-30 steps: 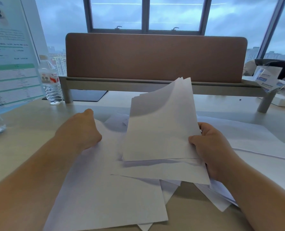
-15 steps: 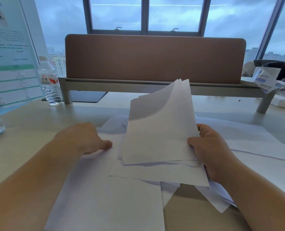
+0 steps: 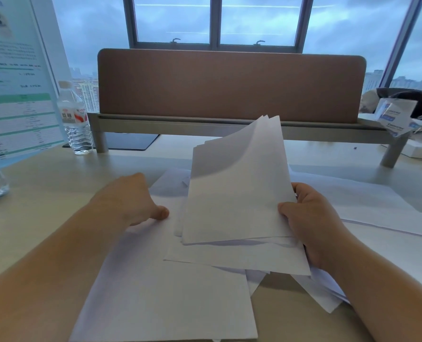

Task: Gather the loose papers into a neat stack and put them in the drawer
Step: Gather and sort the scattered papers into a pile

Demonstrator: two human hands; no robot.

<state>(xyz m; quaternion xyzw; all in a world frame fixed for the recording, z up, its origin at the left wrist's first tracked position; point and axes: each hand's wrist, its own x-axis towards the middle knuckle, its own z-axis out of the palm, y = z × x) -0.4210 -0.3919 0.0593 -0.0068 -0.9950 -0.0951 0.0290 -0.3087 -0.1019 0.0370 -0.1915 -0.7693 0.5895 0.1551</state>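
Counter (image 3: 44, 206) surface, pale wood, ran below a brown divider panel (image 3: 229, 85) and carried the scattered white sheets. Loose papers (image 3: 170, 292) lay overlapping in the middle, the largest sheet nearest the person, with more (image 3: 377, 206) spread well apart to the right. Raised above them stood the gathered sheaf (image 3: 237, 193), tilted up off the counter, its top corners fanned. Right hand (image 3: 311, 225) gripped that sheaf at its right edge, thumb in front and fingers curled behind. Left hand (image 3: 131, 198) lay on the large flat sheet, fingers curled under with the thumb tip pressing the paper; over the last second it had slid rightward and nearer the sheaf, apparently dragging that sheet in. Gathering looked only partly done: several sheets were unstacked, edges unsquared, and no drawer was in view. A water bottle (image 3: 75, 119) stood far left.
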